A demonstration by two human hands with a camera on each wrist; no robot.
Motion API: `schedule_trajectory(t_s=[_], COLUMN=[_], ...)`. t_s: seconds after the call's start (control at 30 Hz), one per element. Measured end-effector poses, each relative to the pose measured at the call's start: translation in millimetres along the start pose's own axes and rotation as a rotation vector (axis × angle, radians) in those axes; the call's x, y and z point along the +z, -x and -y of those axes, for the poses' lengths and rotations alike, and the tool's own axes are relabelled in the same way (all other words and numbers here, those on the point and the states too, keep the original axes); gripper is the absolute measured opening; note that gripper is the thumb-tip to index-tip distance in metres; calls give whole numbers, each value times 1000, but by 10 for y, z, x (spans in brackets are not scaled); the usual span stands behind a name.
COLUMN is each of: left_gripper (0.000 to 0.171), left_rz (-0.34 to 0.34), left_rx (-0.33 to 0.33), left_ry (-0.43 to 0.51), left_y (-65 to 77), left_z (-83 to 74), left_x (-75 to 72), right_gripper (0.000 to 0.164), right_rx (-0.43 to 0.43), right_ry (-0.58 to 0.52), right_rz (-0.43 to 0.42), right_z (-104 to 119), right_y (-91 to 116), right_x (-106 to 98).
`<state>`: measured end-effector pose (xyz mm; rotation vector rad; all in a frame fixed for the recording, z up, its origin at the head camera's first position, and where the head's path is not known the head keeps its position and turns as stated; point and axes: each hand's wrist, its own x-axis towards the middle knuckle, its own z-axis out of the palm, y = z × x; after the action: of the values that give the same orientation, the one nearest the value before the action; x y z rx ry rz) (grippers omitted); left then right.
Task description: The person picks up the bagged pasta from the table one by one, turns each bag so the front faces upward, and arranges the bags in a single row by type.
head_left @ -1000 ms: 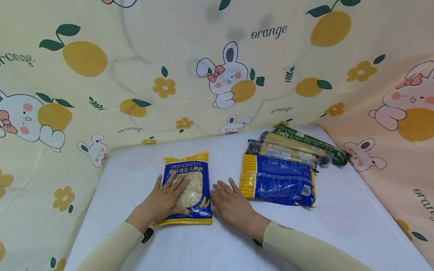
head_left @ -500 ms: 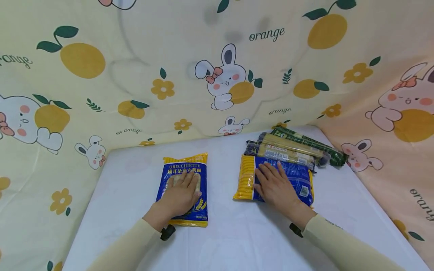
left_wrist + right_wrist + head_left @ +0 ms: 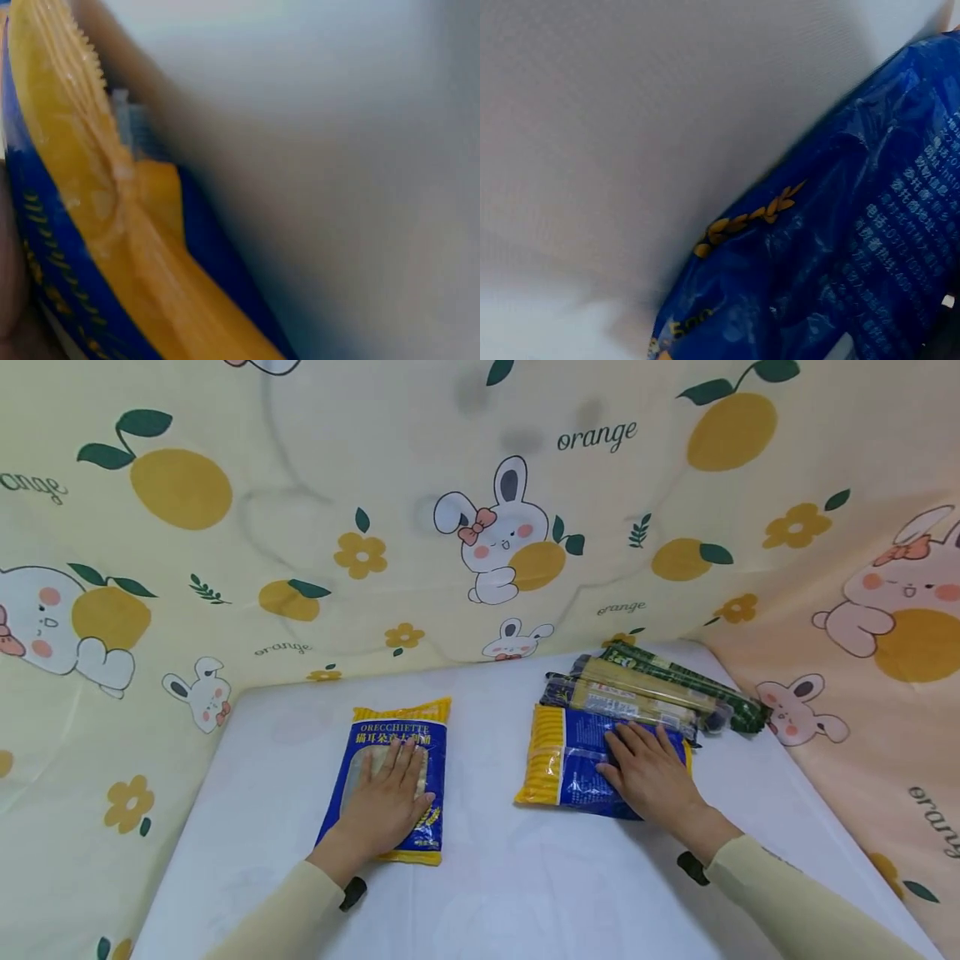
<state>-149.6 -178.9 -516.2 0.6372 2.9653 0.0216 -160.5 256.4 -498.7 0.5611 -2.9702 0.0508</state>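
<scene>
In the head view a blue and yellow bag of orecchiette (image 3: 437, 768) lies face up on the left part of the table, its yellow ends toward the back and front. My left hand (image 3: 386, 806) rests flat over its clear window, fingers extended. On the right, a similar blue and yellow bag (image 3: 581, 764) lies sideways with its printed back up. My right hand (image 3: 651, 777) lies across its right half, fingers extended. The left wrist view shows the yellow sealed end of the orecchiette bag (image 3: 82, 172) close up. Small white print covers the bag (image 3: 817, 255) in the right wrist view.
Behind the right bag lie several long packs: a clear-and-blue pack of pasta sticks (image 3: 615, 700), a tan one (image 3: 652, 681) and a dark green one (image 3: 697, 687). The white-covered table (image 3: 495, 885) meets a patterned cloth (image 3: 405, 510) at the back and sides.
My right hand has gone from the table between the bags onto the right bag, then farther right across it. The orecchiette bag has shifted slightly left, my left hand still on it.
</scene>
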Motion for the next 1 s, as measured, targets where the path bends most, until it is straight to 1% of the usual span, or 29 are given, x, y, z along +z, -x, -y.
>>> schedule_trajectory(t_s=[0.07,0.2,0.33,0.5,0.63,0.77,0.9,1.0], left_gripper=[74,73,73,75,77,78,78,78], left_rz=[1,8,19,43,58,54,54,59], left_rx=[-2,-34,-62,-92,-116,-141,-161,-177], left_ry=[8,22,45,71,87,98,102,113], left_y=[19,86,183,283,328,386,447,487], left_z=[132,434,719,1025,1207,1356,1466,1511], left_x=[-7,2,-12,-59,-86,-92,-89,-89], right_gripper=[64,69,71,71,71,72,75,77], right_rx=[6,7,-2,-2,5,19,52,78], right_ry=[-26,-64,-81,-93,-102,-114,-143,-174], right_rz=[40,105,123,131,132,131,143,146], right_z=[-9,-24,-24,-17,-16,13,62,134], right_y=[10,20,15,-4,4,4,-3,-14], right_x=[6,12,32,66,73,75,88,85])
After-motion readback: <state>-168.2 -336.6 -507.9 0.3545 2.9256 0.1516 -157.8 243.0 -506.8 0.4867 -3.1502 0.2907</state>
